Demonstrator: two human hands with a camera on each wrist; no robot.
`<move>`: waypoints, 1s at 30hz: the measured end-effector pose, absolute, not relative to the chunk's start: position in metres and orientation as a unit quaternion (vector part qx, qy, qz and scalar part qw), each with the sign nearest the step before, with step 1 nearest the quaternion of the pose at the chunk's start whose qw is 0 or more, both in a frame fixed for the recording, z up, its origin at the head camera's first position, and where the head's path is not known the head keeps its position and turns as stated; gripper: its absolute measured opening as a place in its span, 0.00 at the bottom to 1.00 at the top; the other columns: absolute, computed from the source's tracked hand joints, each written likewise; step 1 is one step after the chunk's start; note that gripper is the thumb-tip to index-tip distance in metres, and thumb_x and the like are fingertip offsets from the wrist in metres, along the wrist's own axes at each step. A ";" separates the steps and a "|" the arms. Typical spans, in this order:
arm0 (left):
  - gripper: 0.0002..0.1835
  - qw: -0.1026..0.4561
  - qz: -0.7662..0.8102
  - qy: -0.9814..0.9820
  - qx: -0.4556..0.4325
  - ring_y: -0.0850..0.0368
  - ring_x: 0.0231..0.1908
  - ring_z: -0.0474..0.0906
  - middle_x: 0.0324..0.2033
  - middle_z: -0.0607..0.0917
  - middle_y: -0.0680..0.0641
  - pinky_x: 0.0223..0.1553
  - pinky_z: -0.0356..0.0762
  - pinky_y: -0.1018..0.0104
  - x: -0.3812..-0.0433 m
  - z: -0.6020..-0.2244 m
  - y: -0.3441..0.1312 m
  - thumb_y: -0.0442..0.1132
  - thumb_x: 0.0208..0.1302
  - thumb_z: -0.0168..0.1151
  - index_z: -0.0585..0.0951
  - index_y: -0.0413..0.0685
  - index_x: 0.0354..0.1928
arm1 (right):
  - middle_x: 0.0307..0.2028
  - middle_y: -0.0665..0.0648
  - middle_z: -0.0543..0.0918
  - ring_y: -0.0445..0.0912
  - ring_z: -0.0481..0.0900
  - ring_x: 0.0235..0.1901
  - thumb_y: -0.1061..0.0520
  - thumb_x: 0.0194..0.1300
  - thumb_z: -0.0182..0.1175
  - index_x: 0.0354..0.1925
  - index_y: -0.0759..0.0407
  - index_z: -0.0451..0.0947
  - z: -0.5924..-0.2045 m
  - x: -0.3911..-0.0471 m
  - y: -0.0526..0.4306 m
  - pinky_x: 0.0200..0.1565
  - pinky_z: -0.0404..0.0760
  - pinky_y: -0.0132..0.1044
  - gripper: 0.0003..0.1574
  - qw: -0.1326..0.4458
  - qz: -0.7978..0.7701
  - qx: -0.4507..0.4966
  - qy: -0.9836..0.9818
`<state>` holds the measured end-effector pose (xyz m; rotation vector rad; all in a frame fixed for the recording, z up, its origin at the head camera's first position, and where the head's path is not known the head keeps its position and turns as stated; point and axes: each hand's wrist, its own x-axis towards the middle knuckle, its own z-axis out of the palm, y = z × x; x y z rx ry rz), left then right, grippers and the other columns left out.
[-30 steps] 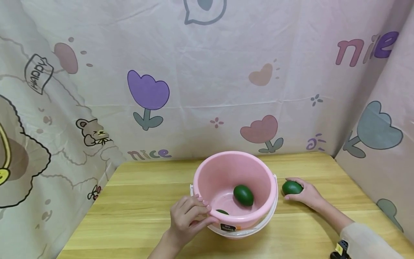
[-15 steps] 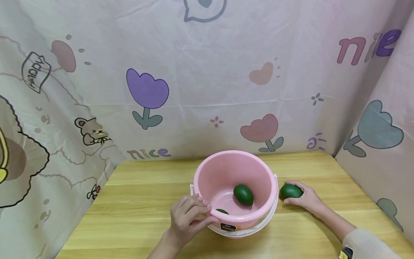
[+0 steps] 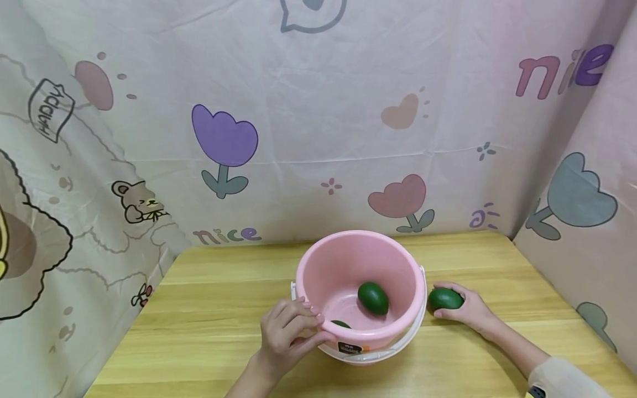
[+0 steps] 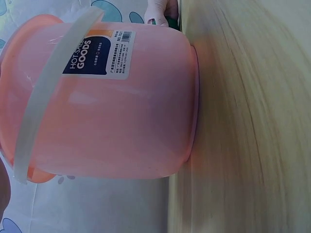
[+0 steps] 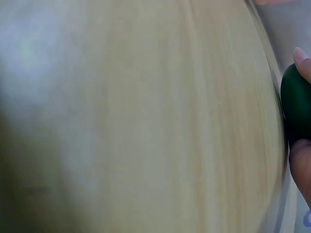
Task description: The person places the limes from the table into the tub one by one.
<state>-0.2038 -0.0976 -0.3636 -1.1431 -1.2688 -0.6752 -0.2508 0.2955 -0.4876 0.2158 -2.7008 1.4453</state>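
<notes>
A pink bucket (image 3: 363,243) with a white handle (image 3: 385,352) stands upright on the wooden table, its label visible in the left wrist view. My left hand (image 3: 287,333) grips the near left part of its rim, thumb outside and fingertips over the edge. Inside the bucket lies a dark green avocado-shaped fruit (image 3: 373,298); a second green one (image 3: 340,324) shows only as a sliver behind the near rim. Just right of the bucket, my right hand (image 3: 470,309) holds another green fruit (image 3: 445,298) between thumb and fingers, at or near the tabletop.
The wooden table (image 3: 214,309) extends on both sides of the bucket. A printed curtain (image 3: 308,110) hangs along its back and both sides. A dark object with a yellow part (image 3: 536,392) sits at the right sleeve (image 3: 562,378).
My right hand, with the green fruit in it, has shifted slightly left and nearer, towards the bucket. The left hand keeps its grip on the rim, and the bucket stays in place.
</notes>
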 end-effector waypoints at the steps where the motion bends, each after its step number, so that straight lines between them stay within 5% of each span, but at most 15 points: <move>1: 0.18 0.607 -0.292 -0.549 -0.495 0.59 0.22 0.73 0.17 0.79 0.49 0.29 0.79 0.71 -0.204 -0.364 -0.097 0.50 0.47 0.68 0.80 0.42 0.17 | 0.50 0.64 0.77 0.36 0.75 0.38 0.54 0.42 0.73 0.56 0.57 0.70 -0.488 -0.250 0.296 0.39 0.76 0.29 0.41 0.035 0.473 0.070 -0.878; 23: 0.18 0.606 -0.295 -0.549 -0.494 0.59 0.22 0.72 0.17 0.79 0.50 0.29 0.79 0.70 -0.204 -0.363 -0.097 0.50 0.47 0.68 0.80 0.42 0.17 | 0.47 0.63 0.78 0.34 0.75 0.37 0.55 0.43 0.73 0.55 0.57 0.71 -0.481 -0.244 0.291 0.38 0.77 0.28 0.39 0.056 0.468 0.085 -0.878; 30: 0.18 0.604 -0.295 -0.552 -0.493 0.59 0.22 0.73 0.17 0.79 0.50 0.29 0.79 0.71 -0.204 -0.363 -0.098 0.50 0.46 0.68 0.80 0.42 0.17 | 0.44 0.45 0.78 0.34 0.76 0.37 0.58 0.44 0.71 0.54 0.60 0.71 -0.470 -0.242 0.285 0.38 0.78 0.28 0.37 0.051 0.485 0.100 -0.867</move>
